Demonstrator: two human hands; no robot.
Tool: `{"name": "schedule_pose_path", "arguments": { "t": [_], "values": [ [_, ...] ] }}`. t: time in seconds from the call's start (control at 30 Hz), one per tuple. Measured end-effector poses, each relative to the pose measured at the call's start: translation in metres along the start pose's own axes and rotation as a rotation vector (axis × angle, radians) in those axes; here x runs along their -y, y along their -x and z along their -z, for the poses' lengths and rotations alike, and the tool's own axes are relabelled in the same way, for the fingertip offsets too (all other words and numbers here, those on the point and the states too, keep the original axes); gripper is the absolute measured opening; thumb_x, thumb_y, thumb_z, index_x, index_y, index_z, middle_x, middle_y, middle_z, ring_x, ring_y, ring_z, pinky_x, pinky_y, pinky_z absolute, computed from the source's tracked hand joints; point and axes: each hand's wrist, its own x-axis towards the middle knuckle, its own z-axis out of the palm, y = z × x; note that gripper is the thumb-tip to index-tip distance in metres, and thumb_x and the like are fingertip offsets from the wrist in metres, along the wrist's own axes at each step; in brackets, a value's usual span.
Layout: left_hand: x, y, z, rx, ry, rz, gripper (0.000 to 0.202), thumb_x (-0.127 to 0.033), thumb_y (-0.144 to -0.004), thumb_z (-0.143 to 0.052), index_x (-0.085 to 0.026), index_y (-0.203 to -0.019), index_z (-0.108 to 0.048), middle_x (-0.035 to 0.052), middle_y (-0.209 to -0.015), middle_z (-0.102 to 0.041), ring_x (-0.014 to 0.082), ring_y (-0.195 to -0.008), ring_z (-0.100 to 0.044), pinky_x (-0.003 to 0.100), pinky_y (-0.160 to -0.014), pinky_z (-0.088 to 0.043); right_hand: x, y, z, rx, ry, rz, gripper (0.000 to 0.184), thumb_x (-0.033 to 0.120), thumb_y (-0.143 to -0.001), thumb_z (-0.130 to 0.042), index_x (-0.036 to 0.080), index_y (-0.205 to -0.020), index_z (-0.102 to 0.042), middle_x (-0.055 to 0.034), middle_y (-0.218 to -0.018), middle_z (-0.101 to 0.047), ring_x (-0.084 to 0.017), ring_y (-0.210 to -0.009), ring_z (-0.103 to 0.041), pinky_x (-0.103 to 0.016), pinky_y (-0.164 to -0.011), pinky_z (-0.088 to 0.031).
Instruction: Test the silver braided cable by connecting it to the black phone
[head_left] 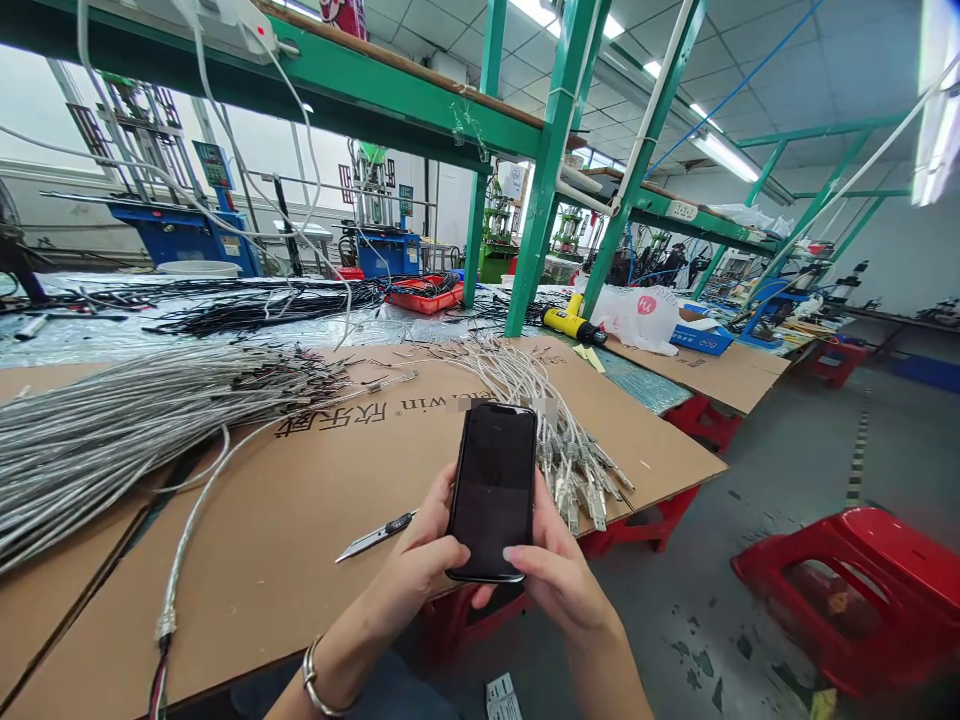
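A black smartphone with a dark screen is held upright between both hands above the front edge of the cardboard-covered bench. My left hand grips its left side, thumb on the lower left corner. On the opposite side my right hand wraps round it, thumb at the lower right of the screen. Just left of my left hand lies a utility knife with its blade out. Behind the phone, a bundle of clear-sheathed USB cables is spread on the cardboard, connector ends towards me.
A large heap of silvery cables covers the bench's left. One thick cable reaches the front edge. Further back are a red tray, a yellow heat gun and green posts. A red stool stands on the right.
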Motion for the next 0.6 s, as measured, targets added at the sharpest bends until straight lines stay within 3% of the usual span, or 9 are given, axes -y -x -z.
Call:
{"name": "schedule_pose_path", "arguments": {
  "t": [0.1, 0.27, 0.37, 0.43, 0.5, 0.6],
  "values": [
    [-0.002, 0.002, -0.001, 0.011, 0.011, -0.003, 0.066, -0.003, -0.06, -0.051, -0.024, -0.122, -0.053, 0.0017, -0.11, -0.064, 0.0189, -0.086, -0.057, 0.025, -0.07, -0.046, -0.001, 0.001, 0.0, 0.006, 0.014, -0.002, 0.084, 0.018, -0.07, -0.069, 0.033, -0.141, -0.027, -0.007, -0.121, -0.062, -0.019, -0.071, -0.069, -0.032, -0.051, -0.061],
    [-0.002, 0.003, -0.008, 0.06, 0.004, 0.031, 0.074, -0.002, -0.064, -0.052, -0.029, -0.133, -0.044, 0.0037, -0.123, -0.057, 0.0131, -0.067, -0.059, 0.027, -0.066, -0.049, -0.007, -0.001, 0.001, -0.091, 0.087, 0.051, 0.086, 0.022, -0.078, -0.068, 0.036, -0.146, -0.017, -0.006, -0.12, -0.062, -0.011, -0.052, -0.064, -0.024, -0.041, -0.057],
    [-0.001, 0.002, -0.01, 0.082, -0.008, 0.027, 0.079, -0.003, -0.064, -0.052, -0.029, -0.137, -0.038, 0.0061, -0.128, -0.053, 0.0154, -0.072, -0.062, 0.028, -0.066, -0.051, -0.01, -0.002, 0.002, -0.164, 0.134, 0.073, 0.079, 0.026, -0.084, -0.064, 0.035, -0.146, -0.017, -0.0074, -0.129, -0.056, -0.014, -0.062, -0.067, -0.021, -0.037, -0.055],
    [0.001, 0.002, -0.009, 0.058, -0.044, -0.002, 0.077, -0.003, -0.064, -0.052, -0.027, -0.137, -0.04, 0.0063, -0.13, -0.052, 0.0204, -0.088, -0.062, 0.031, -0.076, -0.051, -0.011, -0.002, 0.004, -0.193, 0.155, 0.085, 0.075, 0.028, -0.084, -0.065, 0.033, -0.146, -0.022, -0.0063, -0.137, -0.05, -0.021, -0.09, -0.067, -0.024, -0.05, -0.06],
    [0.003, 0.002, -0.006, 0.034, -0.095, -0.032, 0.072, -0.004, -0.067, -0.054, -0.026, -0.136, -0.042, 0.006, -0.131, -0.052, 0.0235, -0.103, -0.057, 0.032, -0.086, -0.047, -0.01, -0.001, 0.004, -0.207, 0.165, 0.096, 0.071, 0.029, -0.084, -0.065, 0.032, -0.144, -0.028, -0.0036, -0.142, -0.046, -0.024, -0.117, -0.055, -0.03, -0.074, -0.06],
    [0.006, 0.002, -0.003, 0.041, -0.153, -0.043, 0.067, -0.009, -0.074, -0.058, -0.026, -0.137, -0.039, 0.0065, -0.13, -0.052, 0.0241, -0.11, -0.053, 0.031, -0.091, -0.044, -0.008, 0.001, 0.004, -0.2, 0.164, 0.105, 0.067, 0.029, -0.084, -0.064, 0.029, -0.143, -0.031, -0.0021, -0.143, -0.045, -0.023, -0.13, -0.042, -0.033, -0.095, -0.05]
  ]
}}
